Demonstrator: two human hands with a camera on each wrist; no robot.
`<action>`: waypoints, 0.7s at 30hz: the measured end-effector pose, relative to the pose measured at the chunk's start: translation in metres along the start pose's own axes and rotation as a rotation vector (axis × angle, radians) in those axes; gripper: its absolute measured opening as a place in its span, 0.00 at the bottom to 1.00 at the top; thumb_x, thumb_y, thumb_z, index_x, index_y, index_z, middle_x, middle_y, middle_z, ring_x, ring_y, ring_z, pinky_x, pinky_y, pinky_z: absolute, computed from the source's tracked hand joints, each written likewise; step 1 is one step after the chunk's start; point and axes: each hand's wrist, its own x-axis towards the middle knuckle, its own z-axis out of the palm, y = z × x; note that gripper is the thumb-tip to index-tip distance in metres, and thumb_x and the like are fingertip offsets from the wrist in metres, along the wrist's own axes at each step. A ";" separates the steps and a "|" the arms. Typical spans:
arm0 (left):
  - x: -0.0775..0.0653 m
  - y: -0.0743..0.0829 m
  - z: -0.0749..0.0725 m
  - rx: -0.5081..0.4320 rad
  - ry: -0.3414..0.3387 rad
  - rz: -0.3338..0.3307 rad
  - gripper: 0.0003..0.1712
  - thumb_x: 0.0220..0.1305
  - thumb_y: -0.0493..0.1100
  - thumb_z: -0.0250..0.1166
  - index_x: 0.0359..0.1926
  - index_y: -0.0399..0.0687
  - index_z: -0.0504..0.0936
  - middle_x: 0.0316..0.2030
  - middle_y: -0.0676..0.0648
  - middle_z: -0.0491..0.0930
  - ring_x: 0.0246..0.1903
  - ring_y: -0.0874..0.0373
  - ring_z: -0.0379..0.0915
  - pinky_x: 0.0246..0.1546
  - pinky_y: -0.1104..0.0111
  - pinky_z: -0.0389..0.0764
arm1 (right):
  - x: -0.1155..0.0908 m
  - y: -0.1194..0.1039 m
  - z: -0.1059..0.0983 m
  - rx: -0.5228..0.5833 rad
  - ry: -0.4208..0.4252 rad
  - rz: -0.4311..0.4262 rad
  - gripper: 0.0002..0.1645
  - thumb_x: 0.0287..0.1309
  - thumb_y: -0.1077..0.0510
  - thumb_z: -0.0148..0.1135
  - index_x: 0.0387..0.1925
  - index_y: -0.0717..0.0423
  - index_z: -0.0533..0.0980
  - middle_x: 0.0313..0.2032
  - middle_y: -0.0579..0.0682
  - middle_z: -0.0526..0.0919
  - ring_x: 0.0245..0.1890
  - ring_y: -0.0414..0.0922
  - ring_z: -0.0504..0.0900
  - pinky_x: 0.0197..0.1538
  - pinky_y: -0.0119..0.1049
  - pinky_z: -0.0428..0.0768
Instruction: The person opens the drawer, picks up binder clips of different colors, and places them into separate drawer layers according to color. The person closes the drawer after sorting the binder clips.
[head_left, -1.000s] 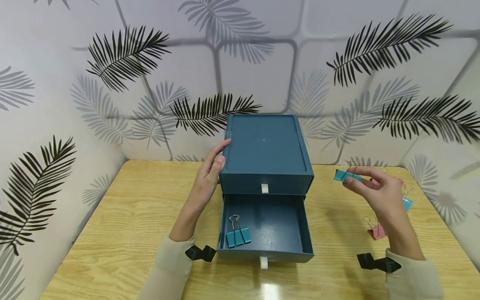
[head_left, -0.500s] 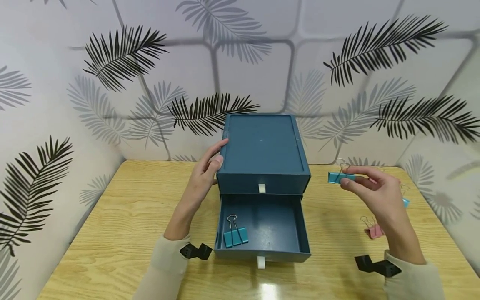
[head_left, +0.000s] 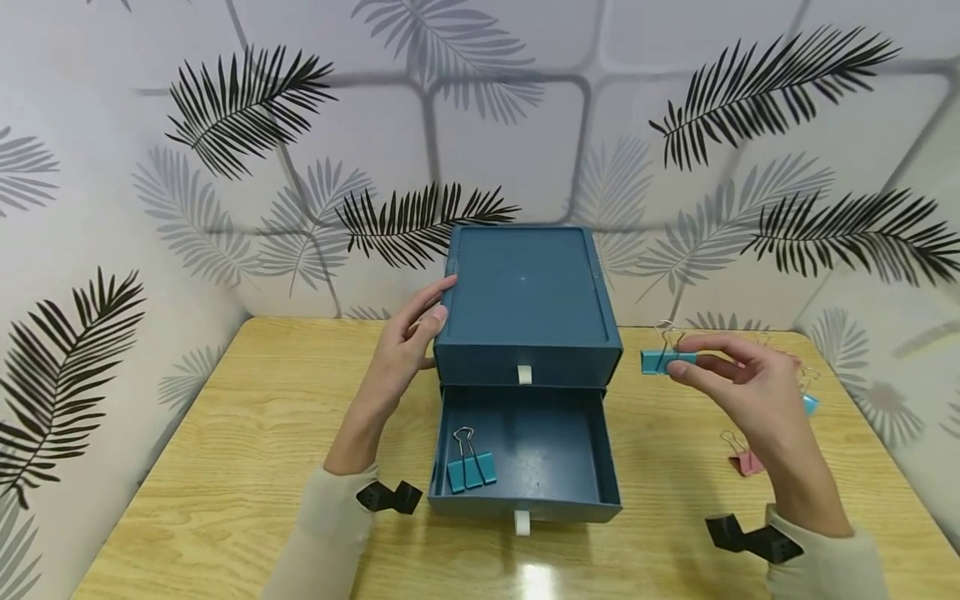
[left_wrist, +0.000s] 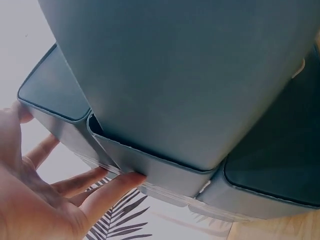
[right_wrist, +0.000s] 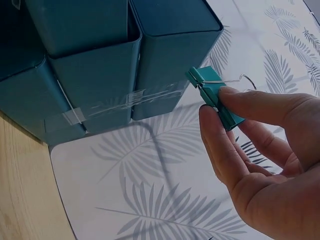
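A dark blue drawer cabinet (head_left: 525,287) stands in the middle, its lower drawer (head_left: 551,450) pulled out toward me. Inside that drawer, at the left, lies a teal binder clip (head_left: 472,472) with its wire handles pointing back. My left hand (head_left: 401,354) rests along the cabinet's left side; the left wrist view has its fingers (left_wrist: 112,192) spread and fairly straight against the wall. Right of the cabinet, my right hand (head_left: 738,383) pinches another teal binder clip (right_wrist: 215,95) between thumb and fingers, raised above the tabletop, handles up.
A pink binder clip (head_left: 746,463) lies on the wooden table (head_left: 247,433) at the right, with a blue binder clip (head_left: 810,404) farther right, partly behind my right hand. White fabric tabs (head_left: 522,522) mark the drawer fronts. A leaf-patterned wall covering (head_left: 517,150) rises behind.
My right hand has carried the pinched teal binder clip a little left, closer to the cabinet. My left hand keeps its place on the cabinet's side; the drawer has not moved.
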 end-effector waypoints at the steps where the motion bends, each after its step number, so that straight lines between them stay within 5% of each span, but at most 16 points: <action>1: 0.001 0.000 0.000 -0.001 -0.001 -0.002 0.28 0.78 0.52 0.53 0.76 0.64 0.69 0.76 0.51 0.60 0.72 0.46 0.60 0.50 0.38 0.79 | 0.000 -0.001 0.000 0.002 -0.003 0.000 0.20 0.63 0.59 0.72 0.53 0.65 0.81 0.57 0.45 0.80 0.50 0.33 0.84 0.48 0.25 0.81; 12: 0.001 0.004 -0.001 -0.012 -0.014 -0.006 0.29 0.78 0.52 0.54 0.76 0.62 0.69 0.76 0.49 0.59 0.72 0.44 0.59 0.49 0.37 0.80 | -0.006 -0.014 0.008 0.065 -0.074 -0.038 0.16 0.61 0.64 0.73 0.51 0.63 0.83 0.52 0.44 0.83 0.50 0.35 0.86 0.48 0.27 0.82; 21: 0.000 0.002 0.001 -0.002 -0.008 -0.006 0.28 0.78 0.52 0.53 0.76 0.64 0.68 0.76 0.50 0.59 0.73 0.46 0.59 0.51 0.35 0.77 | -0.008 -0.019 0.023 0.162 -0.162 -0.111 0.12 0.59 0.71 0.71 0.45 0.65 0.84 0.44 0.50 0.86 0.35 0.45 0.89 0.43 0.33 0.85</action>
